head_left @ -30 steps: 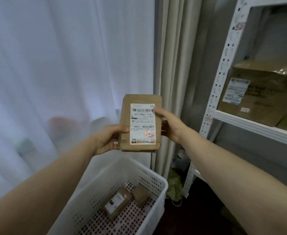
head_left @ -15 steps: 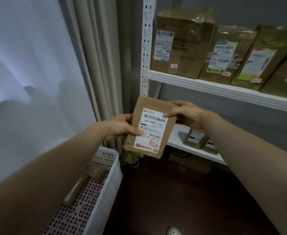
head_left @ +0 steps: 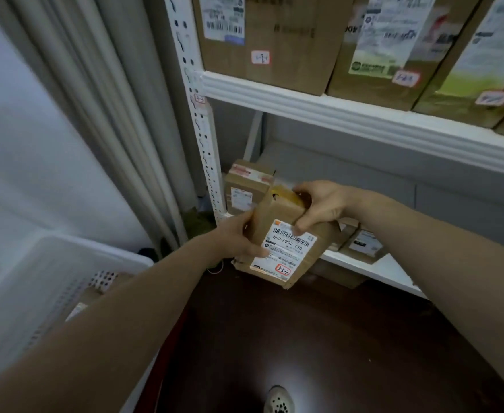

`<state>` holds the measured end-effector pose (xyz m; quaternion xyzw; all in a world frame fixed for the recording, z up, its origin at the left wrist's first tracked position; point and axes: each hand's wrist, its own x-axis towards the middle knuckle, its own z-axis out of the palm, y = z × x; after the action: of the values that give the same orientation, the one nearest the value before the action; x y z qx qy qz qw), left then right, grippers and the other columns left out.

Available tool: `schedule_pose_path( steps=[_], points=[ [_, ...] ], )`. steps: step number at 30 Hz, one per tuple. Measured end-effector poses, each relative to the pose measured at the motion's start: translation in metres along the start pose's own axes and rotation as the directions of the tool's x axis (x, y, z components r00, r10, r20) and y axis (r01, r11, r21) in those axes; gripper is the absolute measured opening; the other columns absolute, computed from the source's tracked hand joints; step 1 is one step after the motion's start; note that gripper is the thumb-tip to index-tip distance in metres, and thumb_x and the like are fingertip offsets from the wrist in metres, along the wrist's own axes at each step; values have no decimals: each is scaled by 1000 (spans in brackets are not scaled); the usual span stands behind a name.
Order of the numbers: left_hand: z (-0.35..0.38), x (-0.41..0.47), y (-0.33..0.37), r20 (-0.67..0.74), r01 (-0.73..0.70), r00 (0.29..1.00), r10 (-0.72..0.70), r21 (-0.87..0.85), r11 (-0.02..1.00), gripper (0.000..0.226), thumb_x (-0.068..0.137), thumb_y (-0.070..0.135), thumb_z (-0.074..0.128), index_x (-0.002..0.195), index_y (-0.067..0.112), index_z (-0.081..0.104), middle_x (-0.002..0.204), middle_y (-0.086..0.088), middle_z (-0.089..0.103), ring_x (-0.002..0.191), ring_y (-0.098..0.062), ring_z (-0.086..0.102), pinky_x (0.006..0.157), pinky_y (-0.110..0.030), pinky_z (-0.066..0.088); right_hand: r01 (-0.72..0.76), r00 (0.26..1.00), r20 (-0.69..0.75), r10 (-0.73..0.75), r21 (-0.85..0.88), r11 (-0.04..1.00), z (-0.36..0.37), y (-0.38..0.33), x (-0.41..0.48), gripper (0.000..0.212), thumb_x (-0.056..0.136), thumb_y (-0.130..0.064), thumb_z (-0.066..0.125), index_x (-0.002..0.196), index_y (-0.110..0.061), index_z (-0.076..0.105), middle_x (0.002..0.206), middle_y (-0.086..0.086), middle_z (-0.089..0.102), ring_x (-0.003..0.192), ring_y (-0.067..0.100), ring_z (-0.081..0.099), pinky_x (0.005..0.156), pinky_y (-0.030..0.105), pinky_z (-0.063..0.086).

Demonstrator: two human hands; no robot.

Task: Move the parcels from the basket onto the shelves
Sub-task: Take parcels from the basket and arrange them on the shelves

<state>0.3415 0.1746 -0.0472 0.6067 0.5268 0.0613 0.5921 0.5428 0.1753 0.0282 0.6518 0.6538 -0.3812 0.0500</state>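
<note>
Both hands grip the parcel: our left hand pinches its side and our right hand wraps its top end, so the label faces us for reading. We hold it out of the basket, just before the lower shelf, likely its destination.

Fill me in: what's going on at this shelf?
A person holds a brown labelled parcel with both hands, left hand at its side, right hand gripping its top, in front of the lower shelf. It isn't set down yet. Small parcels already sit there; the white basket is at lower left.
</note>
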Motion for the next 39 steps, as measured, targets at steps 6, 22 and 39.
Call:
schedule_pose_path(
  steps=[6, 22, 39],
  points=[
    [2, 72, -36, -220, 79, 975, 22, 440, 894, 86, 79, 21, 73, 149, 17, 23, 144, -9, 37, 129, -30, 42, 106, -40, 38, -103, 979, -201, 41, -305, 947, 34, 38, 74, 96, 60, -46, 82, 140, -21, 35, 134, 4, 43, 126, 25, 38, 101, 38, 27],
    [3, 227, -101, -168, 153, 986, -20, 828, 540, 55, 88, 23, 57, 137, 10, 37, 133, -14, 45, 127, -33, 40, 111, -49, 26, -178, 947, -319, 42, -411, 894, 99, 102, 240, 96, 79, -29, 71, 152, -15, 10, 140, 16, 35, 130, 33, 31, 106, 40, 33],
    [15, 262, -128, -193, 101, 979, 64, 737, 668, 52, 88, 16, 56, 137, 9, 42, 137, -12, 46, 124, -28, 46, 94, -36, 42, -236, 918, -387, 82, -369, 899, 109, 128, 286, 85, 76, -29, 75, 143, -10, 27, 132, 18, 40, 124, 34, 36, 99, 41, 38]
  ],
)
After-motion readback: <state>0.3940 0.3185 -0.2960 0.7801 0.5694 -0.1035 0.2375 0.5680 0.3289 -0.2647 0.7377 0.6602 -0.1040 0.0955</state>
